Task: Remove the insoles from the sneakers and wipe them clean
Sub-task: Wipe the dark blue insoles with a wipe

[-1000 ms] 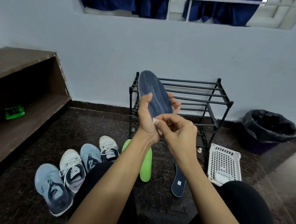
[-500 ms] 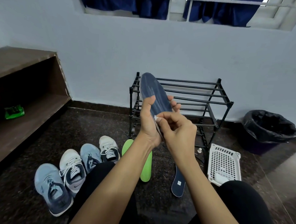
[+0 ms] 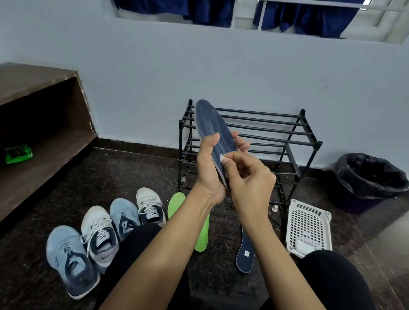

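Observation:
My left hand (image 3: 208, 169) grips a dark blue insole (image 3: 214, 129) upright in front of me, thumb on its face and fingers behind. My right hand (image 3: 247, 180) pinches a small white wipe (image 3: 222, 157) against the insole's lower face. A second dark blue insole (image 3: 245, 254) and a green insole (image 3: 200, 235) lie on the floor between my knees. Several sneakers stand in a row at the left: a blue one (image 3: 71, 259), a white one (image 3: 98, 232), another blue one (image 3: 123, 215) and another white one (image 3: 150, 205).
A black metal shoe rack (image 3: 294, 140) stands against the wall behind my hands. A white perforated basket (image 3: 308, 228) lies to the right, with a black-lined bin (image 3: 370, 180) beyond it. A brown shelf (image 3: 33, 150) holding a green packet (image 3: 18, 153) is at the left.
The right hand with the wipe has slid a little up the insole's face. The left hand has held the insole nearly still.

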`<state>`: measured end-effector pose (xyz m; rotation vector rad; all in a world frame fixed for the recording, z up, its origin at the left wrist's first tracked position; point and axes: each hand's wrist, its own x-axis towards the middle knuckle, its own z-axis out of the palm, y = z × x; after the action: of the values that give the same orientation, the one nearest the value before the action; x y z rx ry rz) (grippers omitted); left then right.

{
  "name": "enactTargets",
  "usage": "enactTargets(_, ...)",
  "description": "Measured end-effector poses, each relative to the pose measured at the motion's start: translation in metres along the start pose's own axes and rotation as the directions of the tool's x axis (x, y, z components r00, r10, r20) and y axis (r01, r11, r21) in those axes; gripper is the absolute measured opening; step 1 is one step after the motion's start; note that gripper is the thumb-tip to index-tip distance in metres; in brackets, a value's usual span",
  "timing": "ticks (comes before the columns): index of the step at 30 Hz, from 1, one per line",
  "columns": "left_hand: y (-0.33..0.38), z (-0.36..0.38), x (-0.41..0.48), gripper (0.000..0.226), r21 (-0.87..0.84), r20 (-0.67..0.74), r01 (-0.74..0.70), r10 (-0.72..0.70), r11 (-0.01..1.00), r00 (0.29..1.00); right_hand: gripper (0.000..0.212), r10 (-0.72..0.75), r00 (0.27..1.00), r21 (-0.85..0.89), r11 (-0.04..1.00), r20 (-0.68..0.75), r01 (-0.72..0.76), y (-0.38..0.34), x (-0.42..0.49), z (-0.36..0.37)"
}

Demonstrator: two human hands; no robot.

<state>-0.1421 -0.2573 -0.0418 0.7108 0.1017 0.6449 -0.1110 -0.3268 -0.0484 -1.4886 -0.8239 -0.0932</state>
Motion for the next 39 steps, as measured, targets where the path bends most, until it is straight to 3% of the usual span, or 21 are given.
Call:
enactTargets(3,0.004,-0.001,-0.001,0.055,-0.034,0.019,0.003,-0.002,0.999,1.000,0.007,0.016,0.999,0.017,1.000,0.048,-0.017,0.000,0.000,-0.002)
enactTargets(7,0.012,-0.006,0.007,0.081,-0.033,0.052,-0.103,0.104,0.994,0.993,0.010,0.028,0.982,0.033,0.999,0.185,-0.035,-0.003,-0.003,-0.005)
enactTargets(15,0.000,0.002,-0.001,0.074,-0.105,0.038,-0.014,0.018,0.994,0.999,0.007,-0.022,1.000,-0.050,0.998,0.007,0.022,0.002,0.004,-0.001)
enactTargets(23,0.021,-0.013,0.002,0.099,-0.092,0.169,-0.087,0.101,0.992,0.980,0.004,-0.028,0.988,-0.004,1.000,0.154,0.029,-0.008,0.009,-0.011)
enactTargets(26,0.026,-0.018,0.005,0.084,-0.119,0.197,-0.098,0.120,0.988,0.973,0.005,-0.060,0.974,-0.018,0.998,0.219,0.066,-0.012,0.002,-0.011)
enactTargets(29,0.022,-0.014,0.005,0.069,-0.160,0.184,-0.083,0.113,0.984,0.976,0.006,-0.073,0.980,-0.040,0.996,0.186,0.081,-0.009,-0.003,-0.006)
enactTargets(36,0.000,-0.001,-0.003,0.074,-0.091,0.107,-0.065,0.074,0.994,0.991,0.002,-0.016,1.000,-0.094,0.995,-0.004,0.016,0.002,0.009,-0.004)
enactTargets(39,0.003,-0.002,-0.001,0.080,-0.031,0.092,-0.076,0.078,0.997,0.993,0.003,0.054,0.996,0.001,0.999,0.069,-0.054,-0.002,0.007,-0.009)
